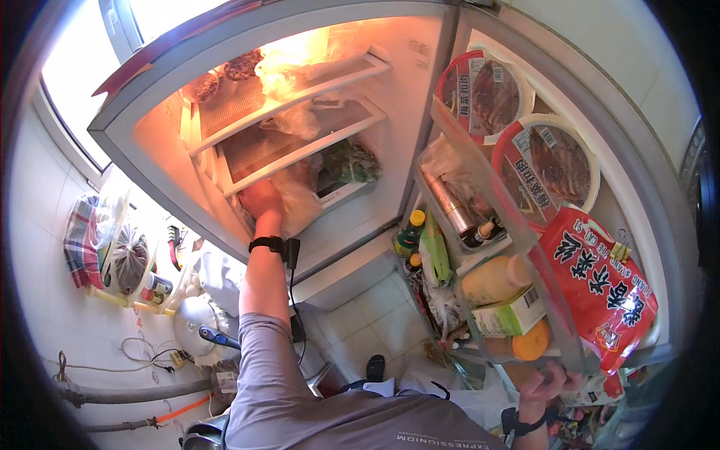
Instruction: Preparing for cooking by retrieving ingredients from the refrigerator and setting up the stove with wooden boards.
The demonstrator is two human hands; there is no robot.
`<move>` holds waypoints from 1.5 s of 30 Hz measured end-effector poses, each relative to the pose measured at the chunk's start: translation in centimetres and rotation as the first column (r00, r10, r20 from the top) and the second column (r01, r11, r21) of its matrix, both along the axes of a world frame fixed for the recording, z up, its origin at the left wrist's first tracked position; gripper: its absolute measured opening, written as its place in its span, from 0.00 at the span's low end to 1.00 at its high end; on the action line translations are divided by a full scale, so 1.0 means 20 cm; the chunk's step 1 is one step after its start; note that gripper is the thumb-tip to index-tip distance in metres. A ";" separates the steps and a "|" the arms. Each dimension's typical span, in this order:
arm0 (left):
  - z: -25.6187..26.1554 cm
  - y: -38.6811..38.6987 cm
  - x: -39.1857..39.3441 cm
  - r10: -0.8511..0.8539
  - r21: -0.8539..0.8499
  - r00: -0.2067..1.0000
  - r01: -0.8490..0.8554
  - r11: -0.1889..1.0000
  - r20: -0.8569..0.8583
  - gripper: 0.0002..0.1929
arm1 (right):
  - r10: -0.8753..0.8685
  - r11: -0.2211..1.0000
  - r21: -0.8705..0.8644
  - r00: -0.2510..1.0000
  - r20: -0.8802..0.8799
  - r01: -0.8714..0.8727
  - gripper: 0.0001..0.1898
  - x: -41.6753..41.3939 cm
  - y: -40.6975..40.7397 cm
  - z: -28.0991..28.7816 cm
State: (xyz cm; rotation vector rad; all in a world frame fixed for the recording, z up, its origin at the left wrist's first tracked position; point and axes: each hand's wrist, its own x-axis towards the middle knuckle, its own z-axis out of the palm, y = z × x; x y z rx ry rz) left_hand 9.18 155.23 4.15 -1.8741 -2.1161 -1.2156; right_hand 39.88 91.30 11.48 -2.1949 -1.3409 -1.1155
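Note:
My left hand (262, 199) reaches into the open refrigerator (360, 247), under the lower shelf (306, 152) and close to the left inner wall. Beside it is a clear plastic bag (298, 199); the fingertips are hidden, so a grip on it cannot be told. Leafy greens (351, 161) in plastic lie farther right in that compartment. My right hand (545, 382) is at the lower edge of the open refrigerator door (635, 236), fingers curled. Whether it grips the door is unclear. Just above it, an orange round-topped item (530, 341) sits in a door bin.
Door bins hold two sealed food bowls (495, 93), a red food packet (602, 281), a pale yellow bottle (495, 278) and a copper-coloured cylinder (450, 202). Upper shelves hold plastic bags (292, 62). At left, a wall rack (129, 304) and hanging cables (149, 346) flank my arm.

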 end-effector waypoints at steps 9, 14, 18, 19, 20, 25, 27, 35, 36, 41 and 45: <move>-0.05 0.01 -0.06 -0.214 -0.009 0.811 0.250 0.968 -0.545 0.25 | 0.062 0.997 0.041 0.996 -0.067 -0.059 0.14 -0.04 0.04 0.05; 0.08 -0.35 0.18 -0.205 -0.004 0.877 0.226 0.974 -0.435 0.32 | 0.019 1.000 0.010 0.999 -0.039 -0.019 0.14 -0.03 0.01 0.03; -0.05 -0.50 0.12 -0.404 -0.145 0.747 0.389 0.910 -0.528 0.34 | -0.001 0.999 0.041 0.999 -0.040 0.002 0.14 -0.03 0.00 0.00; -0.14 -0.44 0.07 -0.326 -0.119 0.686 0.331 0.936 -0.651 0.35 | 0.013 0.999 0.047 0.999 -0.045 -0.010 0.14 -0.02 0.00 -0.01; -0.20 -0.38 0.03 -0.249 -0.085 0.608 0.286 0.955 -0.753 0.36 | 0.048 0.997 0.063 0.998 -0.044 -0.045 0.14 0.00 0.02 -0.01; -0.17 -0.18 -0.07 -0.382 -0.386 0.800 0.206 0.899 -0.463 0.40 | 0.044 0.998 0.048 0.985 -0.165 -0.036 0.14 -0.02 -0.01 -0.01; -0.15 -0.16 -0.06 -0.389 -0.389 0.833 0.232 0.891 -0.394 0.41 | 0.132 0.983 0.140 0.986 -0.101 -0.117 0.14 0.01 0.00 -0.04; 0.08 -0.39 0.05 -0.390 -0.390 0.822 0.226 0.893 -0.415 0.46 | 0.130 0.986 0.108 0.991 -0.013 -0.128 0.14 -0.05 0.06 0.08; 0.07 -0.44 0.06 -0.383 -0.387 0.823 0.221 0.895 -0.418 0.46 | 0.134 0.987 0.086 0.991 -0.001 -0.133 0.14 -0.05 0.06 0.09; 0.01 -0.44 0.14 -0.463 -0.108 0.494 0.590 0.800 -0.735 0.27 | 0.146 0.975 0.172 0.989 -0.030 -0.139 0.16 -0.07 0.09 0.09; -0.13 -0.19 0.14 -0.413 -0.084 0.401 0.627 0.775 -0.818 0.17 | 0.130 0.987 0.098 0.991 0.008 -0.131 0.13 -0.07 0.05 0.08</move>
